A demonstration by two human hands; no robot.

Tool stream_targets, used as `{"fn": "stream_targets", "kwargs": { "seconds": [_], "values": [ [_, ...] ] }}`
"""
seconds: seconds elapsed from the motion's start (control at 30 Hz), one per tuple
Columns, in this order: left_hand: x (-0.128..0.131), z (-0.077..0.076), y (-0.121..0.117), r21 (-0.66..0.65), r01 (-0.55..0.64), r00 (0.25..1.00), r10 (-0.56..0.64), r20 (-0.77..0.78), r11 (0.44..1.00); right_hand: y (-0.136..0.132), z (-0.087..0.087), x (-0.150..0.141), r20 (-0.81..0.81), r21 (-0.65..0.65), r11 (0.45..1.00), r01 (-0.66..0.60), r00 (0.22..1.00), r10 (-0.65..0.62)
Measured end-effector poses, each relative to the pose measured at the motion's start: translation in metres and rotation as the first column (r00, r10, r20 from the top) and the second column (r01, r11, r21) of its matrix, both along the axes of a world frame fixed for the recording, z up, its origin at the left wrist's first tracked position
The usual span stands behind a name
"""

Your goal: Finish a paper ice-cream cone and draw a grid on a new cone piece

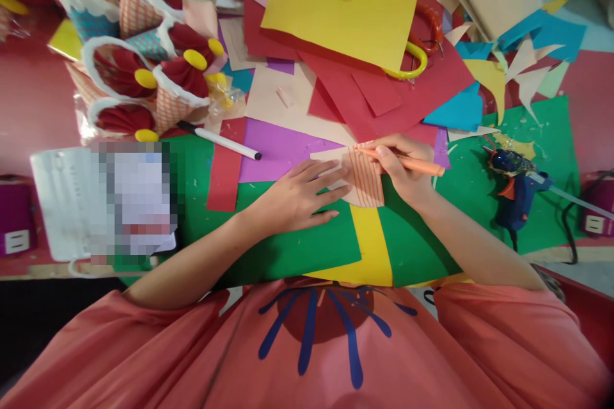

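My right hand [403, 166] grips an orange marker [422, 165], its tip resting on a small pale paper piece [365, 180]. Orange stripes cover the right part of that piece, while its left part is plain. Across the plain side lies my left hand [307, 195], flat with fingers spread, holding the paper down against the table. Beneath the hands are green sheets [297, 243], a purple sheet [278, 150] and a yellow strip [371, 243]. A white marker with a black cap [225, 142] lies left of my left hand.
Paper ice-cream cones [177, 92] crowd the upper left. A blue glue gun [515, 198] lies at right, its cord trailing down. Scissors with yellow and orange handles [416, 61] sit partly under a yellow sheet [345, 6]. A phone-like device, pixelated [144, 198], rests at left.
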State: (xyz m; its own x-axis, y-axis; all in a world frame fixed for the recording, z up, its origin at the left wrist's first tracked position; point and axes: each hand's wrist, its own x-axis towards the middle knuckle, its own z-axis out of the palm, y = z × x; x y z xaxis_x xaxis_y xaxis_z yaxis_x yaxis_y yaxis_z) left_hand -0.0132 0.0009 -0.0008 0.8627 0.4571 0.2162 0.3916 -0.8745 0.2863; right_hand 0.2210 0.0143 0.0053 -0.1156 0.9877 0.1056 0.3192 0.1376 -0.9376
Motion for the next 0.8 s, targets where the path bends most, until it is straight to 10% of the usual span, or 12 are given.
{"fn": "stream_targets", "kwargs": {
  "seconds": [0.8],
  "values": [
    [0.0005, -0.0001, -0.0003, -0.014, 0.049, 0.999, -0.049, -0.011, 0.999, 0.007, -0.0014, 0.0003, 0.085, -0.079, 0.99, -0.12, 0.988, 0.126]
  ]
}}
